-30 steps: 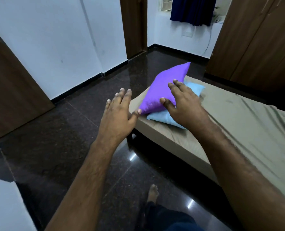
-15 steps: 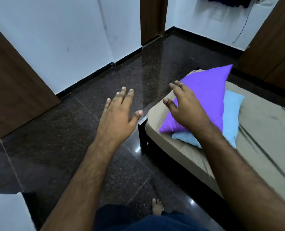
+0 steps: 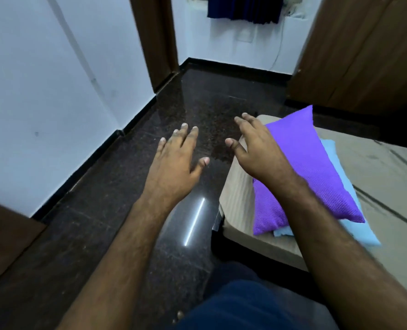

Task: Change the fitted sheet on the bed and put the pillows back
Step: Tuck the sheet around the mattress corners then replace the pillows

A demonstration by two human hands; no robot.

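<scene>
I stand at the corner of a low bed [image 3: 388, 177], my landmark for everything here. It is the largest thing in view, a flat rectangular mattress covered in a smooth, slightly shiny tan fitted sheet [image 3: 240, 201] with a few long creases running away from the corner.

Around the bed lies a dark polished stone floor [image 3: 131, 222], speckled and glossy, catching a bright streak of light just beside the bed's corner.

On the bed, at that corner, a purple pillow [image 3: 316, 177] lies on top of a light blue pillow [image 3: 354, 220]. The purple one is plump, wedge-shaped and coarsely woven, almost pebbled; the blue one looks smoother and flatter, showing only along its edges.

My right hand [image 3: 257, 153] hovers over the corner of the bed in front of the purple pillow, fingers spread and relaxed, gripping nothing. My left hand [image 3: 173, 160] hangs out over the floor beside the bed, also spread wide and empty.

I judge the risk to be the stack's position: both pillows sit close to the mattress edge, the purple one tilted, so a careless nudge from my right forearm could slide them off the slick sheet onto the floor.
</scene>
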